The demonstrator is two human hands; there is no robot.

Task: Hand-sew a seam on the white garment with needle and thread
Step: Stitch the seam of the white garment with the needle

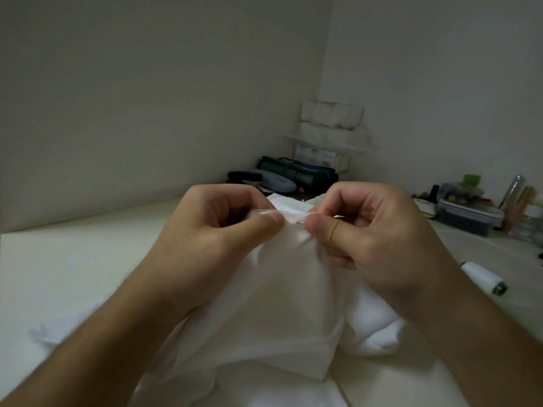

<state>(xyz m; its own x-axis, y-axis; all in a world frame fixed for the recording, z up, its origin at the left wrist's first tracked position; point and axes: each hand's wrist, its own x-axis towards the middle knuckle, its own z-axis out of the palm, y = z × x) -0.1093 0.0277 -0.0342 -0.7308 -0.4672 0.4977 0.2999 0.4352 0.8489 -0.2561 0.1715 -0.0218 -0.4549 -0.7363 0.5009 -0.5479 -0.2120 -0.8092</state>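
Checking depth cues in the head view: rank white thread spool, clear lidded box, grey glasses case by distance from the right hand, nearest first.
From the right hand:
1. White thread spool, on the table just right of the wrist.
2. Clear lidded box, farther right, toward the wall.
3. Grey glasses case, far side, behind the left hand; close to the box, ranking tentative.

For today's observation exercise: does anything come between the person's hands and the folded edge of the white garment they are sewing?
Nothing visible does. The left hand and right hand both pinch the white garment directly at its folded edge.
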